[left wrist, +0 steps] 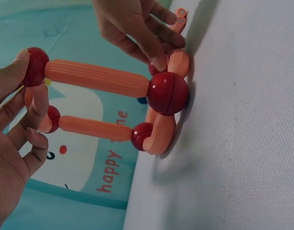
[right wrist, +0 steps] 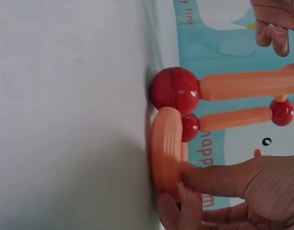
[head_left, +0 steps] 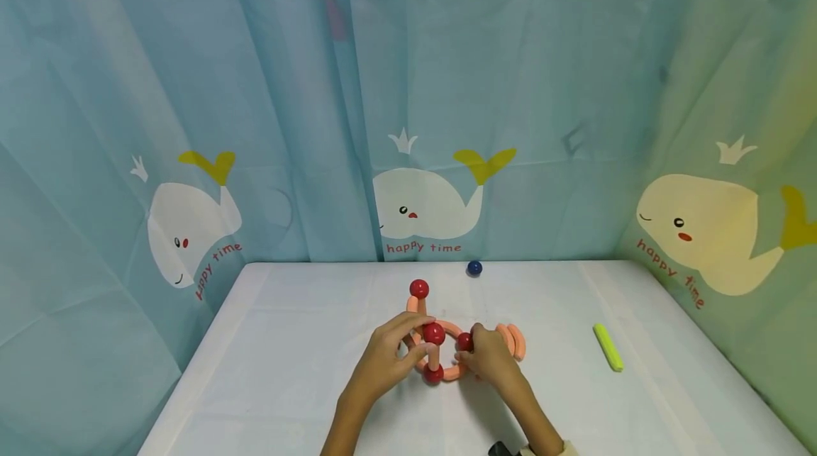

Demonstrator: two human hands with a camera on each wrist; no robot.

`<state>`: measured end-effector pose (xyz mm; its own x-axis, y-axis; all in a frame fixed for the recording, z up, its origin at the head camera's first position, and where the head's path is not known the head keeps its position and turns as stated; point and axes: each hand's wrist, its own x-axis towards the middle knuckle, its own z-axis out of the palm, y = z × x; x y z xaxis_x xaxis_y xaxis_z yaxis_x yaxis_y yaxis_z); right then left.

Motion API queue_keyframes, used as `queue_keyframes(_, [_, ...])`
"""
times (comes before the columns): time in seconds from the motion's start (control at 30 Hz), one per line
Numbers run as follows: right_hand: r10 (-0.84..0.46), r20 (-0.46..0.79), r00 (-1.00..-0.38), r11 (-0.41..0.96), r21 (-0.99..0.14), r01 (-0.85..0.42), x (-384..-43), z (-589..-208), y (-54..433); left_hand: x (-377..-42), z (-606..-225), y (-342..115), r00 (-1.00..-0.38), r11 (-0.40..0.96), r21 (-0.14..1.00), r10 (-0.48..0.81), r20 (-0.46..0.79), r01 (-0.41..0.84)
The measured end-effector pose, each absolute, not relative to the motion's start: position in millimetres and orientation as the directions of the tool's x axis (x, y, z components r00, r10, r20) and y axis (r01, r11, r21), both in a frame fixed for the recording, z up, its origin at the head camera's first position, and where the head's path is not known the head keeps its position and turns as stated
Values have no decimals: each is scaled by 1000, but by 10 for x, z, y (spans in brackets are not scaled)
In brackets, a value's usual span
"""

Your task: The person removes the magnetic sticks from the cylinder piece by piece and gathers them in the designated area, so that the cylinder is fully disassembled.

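A frame of orange sticks and red balls stands on the table: curved orange sticks (head_left: 454,372) form a ring at the bottom, and straight orange sticks (left wrist: 96,78) rise from it. At the top of the nearer upright, my left hand (head_left: 386,357) holds a red ball (left wrist: 37,67) between thumb and fingers. Low on the ring's right side, my right hand (head_left: 491,357) pinches a red ball (head_left: 464,341) where a curved orange stick (right wrist: 167,148) ends. That ball is mostly hidden by the fingers in the right wrist view. Another red ball (head_left: 418,288) tops the farther upright.
Two loose curved orange sticks (head_left: 518,342) lie just right of my right hand. Farther right is a yellow-green stick (head_left: 608,347). A dark blue ball (head_left: 474,269) sits at the table's back edge, before a whale-printed curtain (head_left: 287,87).
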<state>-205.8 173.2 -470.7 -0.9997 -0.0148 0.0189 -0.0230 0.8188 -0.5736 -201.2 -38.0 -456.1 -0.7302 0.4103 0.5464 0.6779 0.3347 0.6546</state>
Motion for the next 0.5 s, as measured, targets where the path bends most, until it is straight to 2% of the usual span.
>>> queue_keyframes(0.2, [-9,70,-997,864,-501,-43,-2066,-4727,1699,-2026,-4578,-387,-704,308,638,407,582,706])
queue_keyframes(0.5, [-42,118,-992,886,-454,-92,-2128,-4772,1732,-2025,-4559,-358,-677,266,631,412,609,729])
